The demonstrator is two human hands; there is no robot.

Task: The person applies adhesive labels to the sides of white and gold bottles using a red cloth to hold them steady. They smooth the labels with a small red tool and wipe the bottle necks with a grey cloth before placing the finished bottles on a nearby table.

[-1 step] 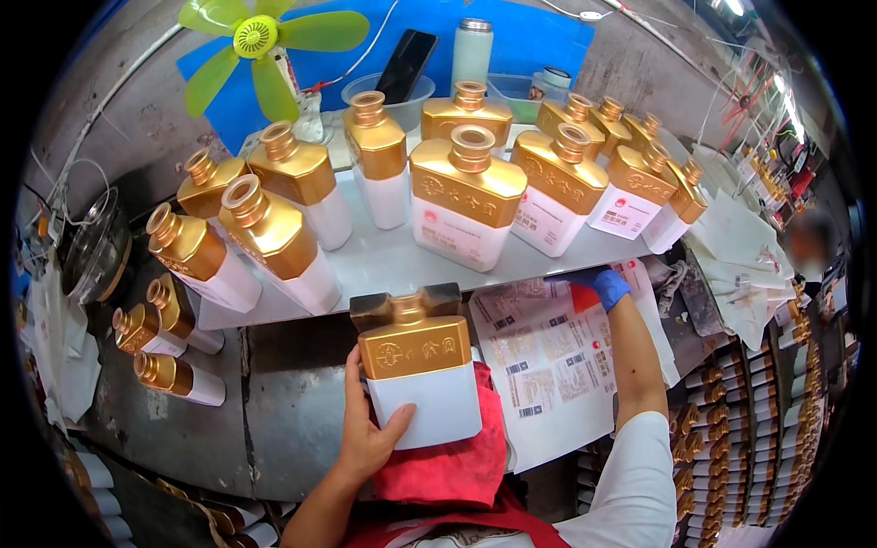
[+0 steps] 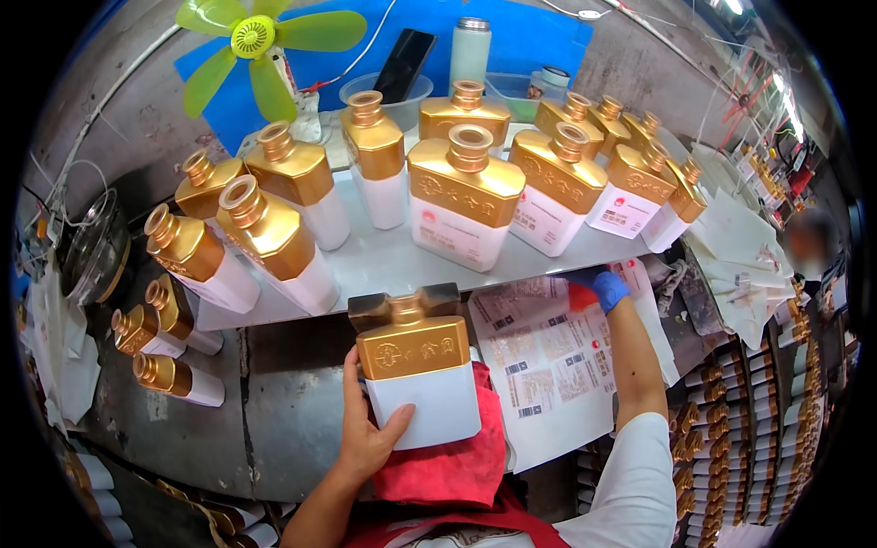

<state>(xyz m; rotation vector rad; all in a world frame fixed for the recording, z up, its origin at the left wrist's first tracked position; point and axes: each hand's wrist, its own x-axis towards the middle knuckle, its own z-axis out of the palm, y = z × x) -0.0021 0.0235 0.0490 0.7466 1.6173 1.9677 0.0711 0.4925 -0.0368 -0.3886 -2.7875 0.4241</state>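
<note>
My left hand is closed round the lower left side of a white flat-sided bottle with a gold embossed shoulder and neck. The thumb lies across its front, which bears no label. The neck rests against a dark block below the shelf edge. My right hand, in a blue glove, reaches over printed label sheets, beside a small red patch I cannot identify. Its fingers are mostly hidden near the shelf edge, so I cannot tell how they are bent. A red cloth lies below the bottle.
Several gold-and-white bottles stand on the grey shelf; others lie on the metal table at left. A green fan, a phone and a flask are behind. Stacked bottles fill the right.
</note>
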